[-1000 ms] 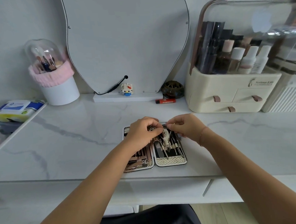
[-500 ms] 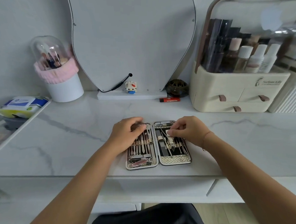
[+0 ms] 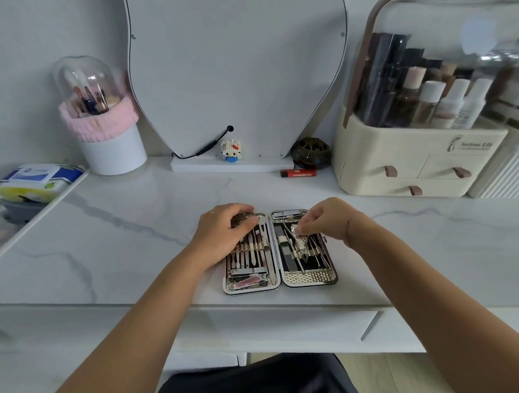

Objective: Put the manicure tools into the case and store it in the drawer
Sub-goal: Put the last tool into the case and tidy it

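Observation:
An open manicure case [image 3: 310, 279] lies flat near the front edge of the marble table [image 3: 128, 239]. Both halves hold rows of metal tools under straps. My left hand [image 3: 221, 232] lies on the upper part of the left half, fingers and thumb curled round a metal tool [image 3: 245, 219] at its top. My right hand [image 3: 323, 220] is over the right half and pinches the top of metal nippers [image 3: 301, 245] lying slanted across the straps. A shut white drawer front [image 3: 289, 327] runs below the table edge.
A mirror [image 3: 236, 71] stands at the back with a small figure [image 3: 230, 150] and a red lighter [image 3: 298, 173] at its foot. A cosmetics organiser [image 3: 406, 158] is back right, a brush holder [image 3: 111, 144] back left, wipes [image 3: 38, 181] on a side shelf.
My left hand moved from the middle of the case to the top of its left half. My right hand slid down onto the nippers in the right half.

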### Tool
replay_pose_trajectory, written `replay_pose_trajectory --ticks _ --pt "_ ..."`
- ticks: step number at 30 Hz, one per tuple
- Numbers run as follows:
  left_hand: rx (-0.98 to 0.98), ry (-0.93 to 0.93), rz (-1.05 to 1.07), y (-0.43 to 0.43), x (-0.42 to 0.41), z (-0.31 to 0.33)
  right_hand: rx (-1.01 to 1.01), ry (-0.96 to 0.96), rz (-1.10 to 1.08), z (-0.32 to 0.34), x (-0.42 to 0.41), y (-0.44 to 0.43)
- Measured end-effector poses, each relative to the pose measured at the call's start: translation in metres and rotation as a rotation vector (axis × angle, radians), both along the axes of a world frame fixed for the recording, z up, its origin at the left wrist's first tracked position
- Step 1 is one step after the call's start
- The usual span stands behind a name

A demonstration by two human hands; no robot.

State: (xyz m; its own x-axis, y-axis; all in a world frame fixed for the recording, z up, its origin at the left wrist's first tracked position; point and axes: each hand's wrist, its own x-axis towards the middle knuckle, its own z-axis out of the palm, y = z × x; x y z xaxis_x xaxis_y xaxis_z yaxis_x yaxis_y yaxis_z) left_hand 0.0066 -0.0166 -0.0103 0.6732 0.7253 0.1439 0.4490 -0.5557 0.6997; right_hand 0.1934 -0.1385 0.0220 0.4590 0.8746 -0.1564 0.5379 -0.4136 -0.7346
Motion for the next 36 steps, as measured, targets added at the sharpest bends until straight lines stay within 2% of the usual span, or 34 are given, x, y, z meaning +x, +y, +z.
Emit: replay_pose_trajectory --ticks 9,18,25,28,32,36 --pt "-0.005 -0.011 -0.003 -0.002 -0.001 0.002 0.035 0.019 -0.041 -0.003 -0.005 -0.001" --pt "0.031 0.016 -0.018 -0.002 -0.001 0.003 -0.065 0.007 -0.074 0.004 -0.007 0.004" --pt "-0.005 0.008 -0.017 -0.005 -0.002 0.005 0.08 0.056 -0.169 -0.006 -0.008 -0.005" --pt "-0.105 -0.05 -0.006 -0.006 -0.005 0.008 0.138 0.164 -0.239 -0.006 -0.007 -0.019" --pt "-0.297 -0.209 0.175 -0.012 -0.022 0.014 0.178 0.43 -0.257 0.007 -0.01 -0.049" --pt "-0.726 -0.436 0.169 -0.029 -0.037 0.02 0.231 0.601 -0.269 0.009 -0.022 -0.066"
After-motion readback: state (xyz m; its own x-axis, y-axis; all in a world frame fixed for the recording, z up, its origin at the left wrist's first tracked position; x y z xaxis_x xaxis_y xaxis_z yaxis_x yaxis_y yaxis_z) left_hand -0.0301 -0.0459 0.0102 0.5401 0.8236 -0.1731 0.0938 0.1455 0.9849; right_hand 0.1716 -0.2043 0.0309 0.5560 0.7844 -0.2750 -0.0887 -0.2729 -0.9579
